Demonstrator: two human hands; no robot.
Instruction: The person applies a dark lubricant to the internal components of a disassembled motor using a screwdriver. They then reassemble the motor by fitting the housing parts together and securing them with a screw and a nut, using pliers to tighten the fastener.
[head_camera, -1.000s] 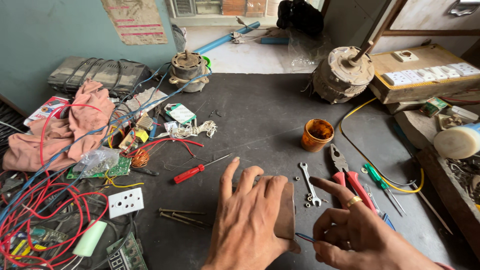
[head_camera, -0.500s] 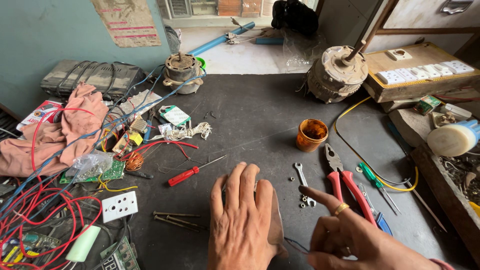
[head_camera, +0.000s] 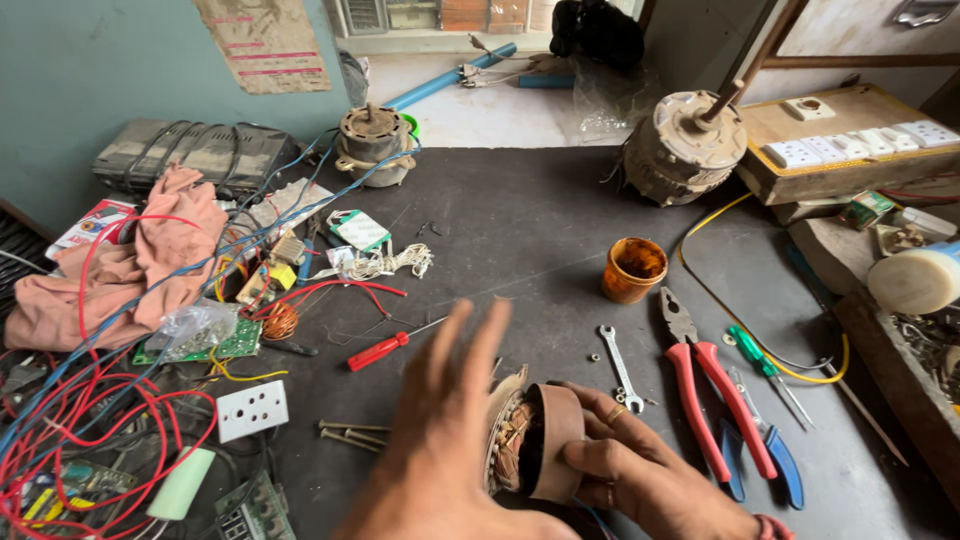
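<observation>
Both hands meet at the near edge of the dark table (head_camera: 520, 220). My right hand (head_camera: 640, 475) has its grip wrapped around a small motor stator (head_camera: 530, 445), brown housing with copper windings showing, tipped on edge. My left hand (head_camera: 455, 450) hangs just beside it, fingers spread, grasping nothing. Red-handled pliers (head_camera: 715, 395) and a small spanner (head_camera: 620, 365) lie to the right, a red screwdriver (head_camera: 385, 350) to the left. Tangled red wires (head_camera: 90, 430) crowd the left side, below a teal wall (head_camera: 100, 70).
</observation>
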